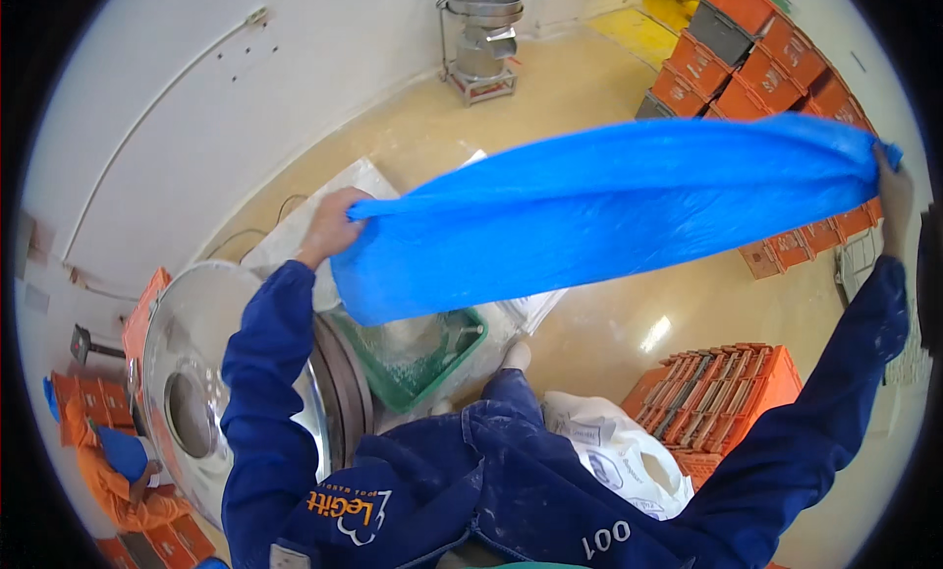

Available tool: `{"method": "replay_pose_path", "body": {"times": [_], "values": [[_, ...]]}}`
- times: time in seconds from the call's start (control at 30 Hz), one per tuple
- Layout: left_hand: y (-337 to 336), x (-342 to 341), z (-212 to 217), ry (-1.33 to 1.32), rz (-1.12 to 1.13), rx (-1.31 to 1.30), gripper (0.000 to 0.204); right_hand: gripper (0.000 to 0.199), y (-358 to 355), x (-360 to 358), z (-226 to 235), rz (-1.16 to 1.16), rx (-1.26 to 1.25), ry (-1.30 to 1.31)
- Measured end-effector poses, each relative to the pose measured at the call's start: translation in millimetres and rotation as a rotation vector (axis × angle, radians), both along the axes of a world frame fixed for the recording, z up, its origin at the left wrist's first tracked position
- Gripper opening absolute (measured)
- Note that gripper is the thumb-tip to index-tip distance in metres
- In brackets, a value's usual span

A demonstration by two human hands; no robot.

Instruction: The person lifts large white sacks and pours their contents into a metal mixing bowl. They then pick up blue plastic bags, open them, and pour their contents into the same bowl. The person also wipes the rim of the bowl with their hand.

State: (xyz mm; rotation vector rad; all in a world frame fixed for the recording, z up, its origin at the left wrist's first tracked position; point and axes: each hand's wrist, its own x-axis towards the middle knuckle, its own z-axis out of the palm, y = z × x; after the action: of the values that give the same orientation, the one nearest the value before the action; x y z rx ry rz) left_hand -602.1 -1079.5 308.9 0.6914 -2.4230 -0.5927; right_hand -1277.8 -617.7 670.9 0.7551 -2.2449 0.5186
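Note:
A long blue plastic sheet or bag [589, 205] is stretched out in the air between my two hands, folded along its length. At its left end, my left hand [334, 225] is closed on a bunched corner. My right hand [892, 196] grips the opposite end at the far right, arm extended. Below the blue plastic stands a green tray [464, 358] dusted with pale powder, partly covered by the plastic. Close to my left forearm is a large round metal machine [236, 294] with a domed top.
Orange and grey crates [717, 68] are stacked at the back right. More orange crates [776, 397] stand at the lower right beside a white sack [629, 461]. A metal sieving machine [481, 48] stands by the wall. Another person in orange [123, 471] is at the lower left.

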Motion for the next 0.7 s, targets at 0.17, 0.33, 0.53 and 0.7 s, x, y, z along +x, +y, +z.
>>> {"method": "replay_pose_path", "body": {"times": [0.17, 0.33, 0.53, 0.7], "values": [[-61, -148, -47, -0.300, 0.024, -0.145, 0.018, 0.044, 14, 4, -123, 0.013, -0.356, -0.310], [-115, -228, -42, -0.350, 0.168, -0.270, 0.039, 0.031, 13, 28, -195, 0.281, -0.739, -0.443], [-111, -199, -114, -0.407, 0.622, -0.259, 0.093, 0.025, -73, 86, -355, 0.286, -0.758, -0.916], [-5, -127, -212, -0.444, 0.571, 0.071, 0.097, 0.023, -216, 110, -488, 0.292, -1.210, -1.034]]}}
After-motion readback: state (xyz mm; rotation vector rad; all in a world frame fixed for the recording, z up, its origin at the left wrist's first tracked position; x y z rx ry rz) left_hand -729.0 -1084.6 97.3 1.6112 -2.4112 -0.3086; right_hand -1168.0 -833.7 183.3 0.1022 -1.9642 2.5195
